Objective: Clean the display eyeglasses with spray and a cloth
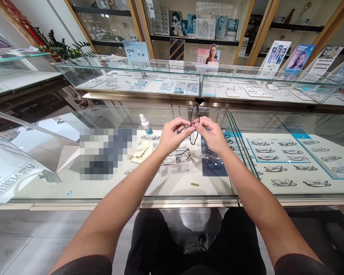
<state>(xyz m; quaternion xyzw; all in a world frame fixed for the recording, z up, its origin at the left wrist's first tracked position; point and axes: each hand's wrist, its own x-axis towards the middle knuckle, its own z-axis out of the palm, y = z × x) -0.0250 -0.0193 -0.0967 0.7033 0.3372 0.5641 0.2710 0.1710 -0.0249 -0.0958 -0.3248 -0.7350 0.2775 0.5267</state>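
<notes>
Dark-rimmed eyeglasses point(194, 110) are held up on end above the glass counter, between both hands. My left hand point(176, 131) pinches them near the middle with thumb and forefinger. From the other side, my right hand point(212, 133) grips the same glasses, its thumb close to the left one. The exact contact of the fingertips is too small to make out. Beneath the hands, several more eyeglasses point(177, 158) appear in the counter area. A white spray bottle point(145, 124) with a blue label stands to the left, behind some pale yellow cloths or papers point(143, 151).
Nearer the front edge lies a small gold-coloured bar point(195, 184). The glass display counter point(172, 198) spans the space before my knees. Framed rows of eyeglasses point(278, 151) are on the right, a white box point(8, 168) at the far left. Another display case point(200, 76) stands behind.
</notes>
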